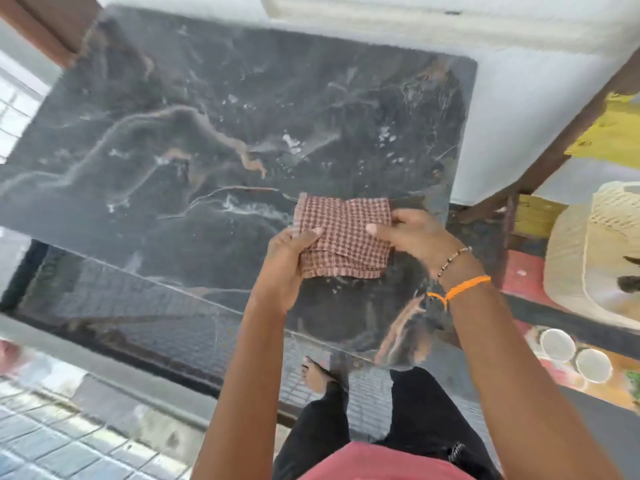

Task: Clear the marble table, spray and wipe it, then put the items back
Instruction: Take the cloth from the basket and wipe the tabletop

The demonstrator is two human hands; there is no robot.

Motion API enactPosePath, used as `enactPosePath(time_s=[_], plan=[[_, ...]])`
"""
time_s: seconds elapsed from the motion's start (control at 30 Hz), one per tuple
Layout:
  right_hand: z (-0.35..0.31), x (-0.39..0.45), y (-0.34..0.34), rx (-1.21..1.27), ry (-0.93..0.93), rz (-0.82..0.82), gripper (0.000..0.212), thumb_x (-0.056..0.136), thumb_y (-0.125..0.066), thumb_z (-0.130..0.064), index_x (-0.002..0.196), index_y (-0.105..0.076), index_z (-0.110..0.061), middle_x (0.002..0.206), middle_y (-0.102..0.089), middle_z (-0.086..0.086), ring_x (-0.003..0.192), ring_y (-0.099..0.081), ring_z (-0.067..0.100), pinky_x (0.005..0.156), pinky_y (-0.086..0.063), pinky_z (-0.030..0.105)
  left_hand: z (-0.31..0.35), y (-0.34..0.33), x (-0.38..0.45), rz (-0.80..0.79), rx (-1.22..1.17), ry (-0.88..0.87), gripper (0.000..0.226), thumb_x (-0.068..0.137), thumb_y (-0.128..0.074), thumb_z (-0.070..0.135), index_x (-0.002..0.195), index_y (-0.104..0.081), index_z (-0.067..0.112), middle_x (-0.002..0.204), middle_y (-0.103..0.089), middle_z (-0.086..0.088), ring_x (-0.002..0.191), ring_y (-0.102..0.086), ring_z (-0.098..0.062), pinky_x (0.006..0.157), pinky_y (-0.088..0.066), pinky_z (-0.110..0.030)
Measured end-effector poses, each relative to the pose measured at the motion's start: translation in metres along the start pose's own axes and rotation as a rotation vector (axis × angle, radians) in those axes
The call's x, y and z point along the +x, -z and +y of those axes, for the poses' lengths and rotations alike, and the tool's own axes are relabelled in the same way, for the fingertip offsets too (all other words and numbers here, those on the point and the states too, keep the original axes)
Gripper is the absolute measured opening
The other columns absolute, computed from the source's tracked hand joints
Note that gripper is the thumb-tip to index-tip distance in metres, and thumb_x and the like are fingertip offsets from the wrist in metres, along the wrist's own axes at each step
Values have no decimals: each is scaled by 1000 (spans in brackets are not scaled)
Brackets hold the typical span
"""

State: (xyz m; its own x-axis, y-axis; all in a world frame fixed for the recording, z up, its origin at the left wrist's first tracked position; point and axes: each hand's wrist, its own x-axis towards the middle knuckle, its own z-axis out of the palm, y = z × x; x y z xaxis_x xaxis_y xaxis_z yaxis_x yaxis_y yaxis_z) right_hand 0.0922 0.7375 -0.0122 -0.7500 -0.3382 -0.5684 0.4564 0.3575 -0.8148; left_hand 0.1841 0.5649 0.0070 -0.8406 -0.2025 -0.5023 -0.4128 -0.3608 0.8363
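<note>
The dark marble table [214,133] fills the middle of the view, its top bare and glossy with pale veins and small wet-looking specks. A folded red-and-white checked cloth [343,233] hangs just above the table's near right part. My left hand [289,261] grips the cloth's left edge with the thumb on top. My right hand [415,237] pinches its right edge between thumb and fingers; that wrist wears an orange thread and a bead bracelet.
A cream woven basket [581,251] sits to the right on a painted surface, with two round white lids [575,355] below it. A wooden frame [554,133] and white wall lie beyond the table's right edge. Tiled floor and my legs show below.
</note>
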Motion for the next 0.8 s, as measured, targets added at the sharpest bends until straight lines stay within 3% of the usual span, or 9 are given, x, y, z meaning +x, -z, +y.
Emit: enactPosePath(time_s=[0.07, 0.13, 0.23, 0.27, 0.37, 0.47, 0.57, 0.67, 0.8], plan=[[-9, 5, -47, -224, 31, -19, 26, 76, -74, -17, 98, -62, -12, 97, -64, 4, 91, -61, 15, 96, -49, 32, 12, 43, -16, 38, 53, -22, 19, 87, -54, 2, 80, -68, 12, 73, -73, -2, 65, -69, -14, 56, -55, -25], [-23, 7, -92, -260, 108, -102, 50, 77, -74, -15, 122, -52, -13, 113, -57, 4, 97, -55, 9, 91, -45, 17, 23, 81, -29, 44, 120, -25, 18, 84, -55, -1, 82, -68, 10, 79, -71, -8, 71, -67, -23, 66, -54, -36], [-49, 4, -159, -234, 254, -403, 61, 79, -68, 0, 133, -44, -14, 127, -52, -2, 115, -48, 6, 89, -35, 1, 41, 137, -44, 26, 163, -35, 24, 79, -53, -6, 78, -70, 11, 76, -69, -13, 71, -64, -28, 74, -51, -44], [-56, 4, -178, -196, 259, -484, 60, 79, -65, 5, 133, -44, -9, 124, -53, 0, 112, -50, 7, 91, -38, 3, 47, 158, -48, 26, 167, -41, 26, 77, -54, -6, 74, -71, 14, 72, -70, -9, 67, -65, -25, 71, -51, -41], [-73, 7, -220, -118, 208, -598, 52, 77, -65, 3, 127, -50, 0, 121, -59, 12, 108, -56, 19, 101, -45, 31, 65, 212, -56, -8, 157, -35, 18, 71, -60, 4, 75, -72, 16, 75, -72, -3, 69, -69, -18, 62, -56, -30], [-85, 15, -247, -41, 143, -696, 42, 69, -71, -19, 110, -62, -15, 107, -72, 4, 98, -67, 17, 84, -56, 29, 77, 246, -53, 36, 167, -43, 17, 78, -61, 2, 80, -70, 16, 75, -73, 0, 69, -69, -14, 57, -55, -23], [-99, 36, -283, 167, 101, -706, 36, 71, -66, -18, 105, -60, -24, 93, -74, -4, 85, -71, 13, 68, -58, 25, 87, 277, -35, 159, 167, -94, 19, 81, -65, 4, 92, -68, 19, 86, -72, 2, 77, -68, -11, 63, -54, -20], [-117, 65, -317, 372, 79, -616, 35, 74, -63, -12, 107, -58, -23, 98, -69, 3, 83, -70, 16, 70, -59, 30, 99, 309, -2, 346, 275, -176, 25, 86, -64, 13, 110, -63, 22, 106, -63, 6, 95, -61, -8, 76, -51, -21], [-150, 116, -359, 448, 142, -384, 21, 89, -54, -6, 102, -55, -23, 101, -64, 2, 90, -64, 19, 72, -56, 33, 122, 354, 47, 484, 456, -191, 32, 88, -60, 19, 119, -55, 21, 106, -54, 9, 92, -54, -6, 84, -45, -27]])
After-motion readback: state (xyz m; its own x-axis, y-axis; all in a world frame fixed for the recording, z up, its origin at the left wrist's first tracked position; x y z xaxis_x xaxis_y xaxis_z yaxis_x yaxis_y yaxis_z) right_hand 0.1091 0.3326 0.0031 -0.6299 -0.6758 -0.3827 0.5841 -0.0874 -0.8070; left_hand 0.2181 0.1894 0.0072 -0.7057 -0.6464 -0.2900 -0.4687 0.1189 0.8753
